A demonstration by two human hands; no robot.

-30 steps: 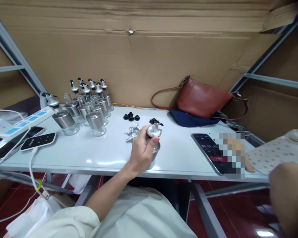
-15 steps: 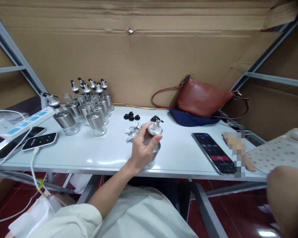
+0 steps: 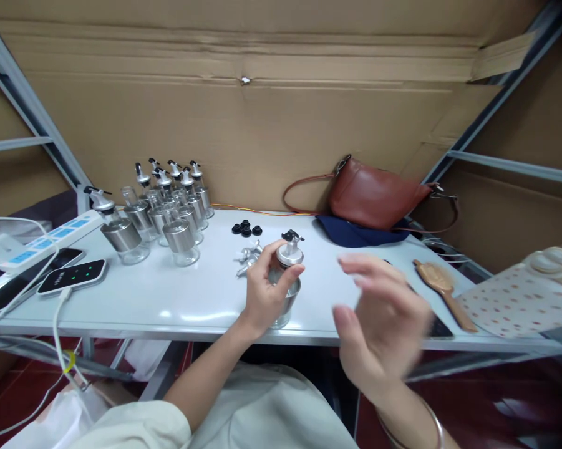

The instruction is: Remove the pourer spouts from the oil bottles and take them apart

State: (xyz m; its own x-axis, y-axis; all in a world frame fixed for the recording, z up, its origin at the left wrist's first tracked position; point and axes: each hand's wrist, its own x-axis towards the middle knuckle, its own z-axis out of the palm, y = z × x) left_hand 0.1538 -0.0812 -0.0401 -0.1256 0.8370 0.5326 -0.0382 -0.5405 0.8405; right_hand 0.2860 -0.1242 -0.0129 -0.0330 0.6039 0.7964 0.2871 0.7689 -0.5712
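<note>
My left hand is closed around the neck of an oil bottle, glass with a metal sleeve, upright near the table's front edge. A silver pourer top sits on its mouth, between my thumb and forefinger. To the right, my right hand is in the air, somewhat blurred, fingers and thumb apart with nothing between them. Just behind the bottle are small black pieces. Beside my left hand lie several loose silver spouts, partly hidden by it. Farther back are several black stoppers.
At the back left stands a group of oil bottles, several with pourers. A power strip and a white device lie left. Rightward are a brown bag, dark blue cloth, hairbrush and dotted item.
My right hand has come into view from the lower right and now covers most of the phone. My left hand keeps its hold on the bottle. The view has tilted slightly upward.
</note>
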